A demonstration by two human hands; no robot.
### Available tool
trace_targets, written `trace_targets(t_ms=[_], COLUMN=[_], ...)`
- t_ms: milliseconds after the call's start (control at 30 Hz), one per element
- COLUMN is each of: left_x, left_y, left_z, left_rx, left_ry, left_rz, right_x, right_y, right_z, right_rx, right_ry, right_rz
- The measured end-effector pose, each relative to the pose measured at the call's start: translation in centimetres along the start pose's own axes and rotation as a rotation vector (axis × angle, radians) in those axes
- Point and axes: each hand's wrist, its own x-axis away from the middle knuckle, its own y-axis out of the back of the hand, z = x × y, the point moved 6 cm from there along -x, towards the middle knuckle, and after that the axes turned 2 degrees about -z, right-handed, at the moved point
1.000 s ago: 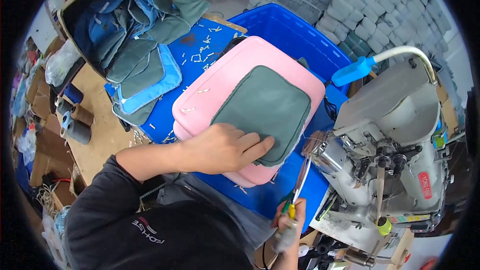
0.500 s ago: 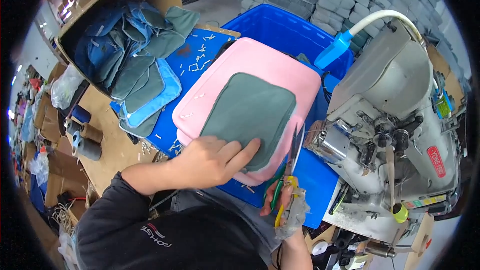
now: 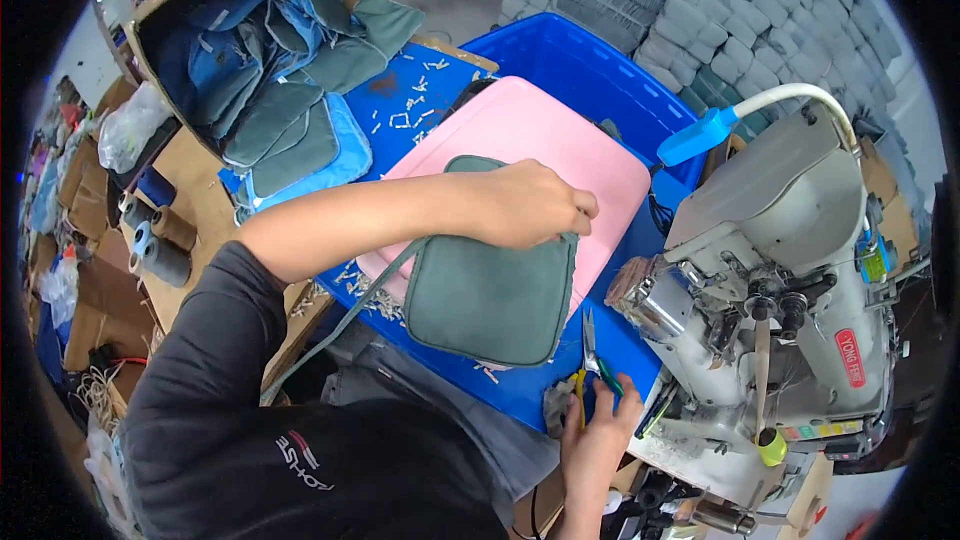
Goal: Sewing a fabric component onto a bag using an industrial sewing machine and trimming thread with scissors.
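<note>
From the head view, my left hand [image 3: 535, 205] is closed at the upper right edge of a padded green fabric panel [image 3: 490, 305], fingers bent down as if pinching it; the fingertips are partly hidden, so I cannot tell how firm the grip is. My left forearm lies across the panel's upper part. A bit of green cloth [image 3: 472, 164] shows beyond it, and I cannot tell whether that belongs to the same piece. The panel lies on a pink plastic box [image 3: 605, 155], over the blue surface [image 3: 625, 345], and a narrow green strap [image 3: 355, 310] trails from its left side toward my sleeve.

My right hand [image 3: 598, 440] grips scissors [image 3: 590, 345] by their green and yellow handles, just beside the panel's lower right corner; the blades point away from me and touch no cloth. A grey rag [image 3: 558, 405] hangs at the handles.

I judge the step in hand to be positioning the panel with the left hand while the scissors wait. The next move calls for a flat, steady edge, with the strap clear of the blades. An industrial sewing machine [image 3: 780, 200] stands to the right; white scraps [image 3: 405, 120] litter the surface at the far left.
</note>
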Motion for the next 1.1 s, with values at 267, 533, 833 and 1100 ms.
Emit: trace_targets(t_ms=[267,533,833,1100], left_x=[0.2,2.9,3.8,3.0], left_y=[0.2,7.7,10.8,10.6], left_z=[-0.5,-5.3,-7.4,-7.3], left_rx=[0.019,-0.065,0.212,0.51], left_ry=[-0.095,-0.044,0.011,-0.033], left_rz=[0.06,-0.029,-0.084,-0.141], right_x=[-7.1,-8.8,-7.3,-7.0], right_y=[0.9,1.9,4.8,4.3], right_z=[7.7,9.1,9.7,8.0], right_rx=[-0.331,-0.51,-0.656,-0.946], right_ry=[0.221,0.362,0.368,0.195], right_rz=[-0.112,-0.252,-0.203,-0.083])
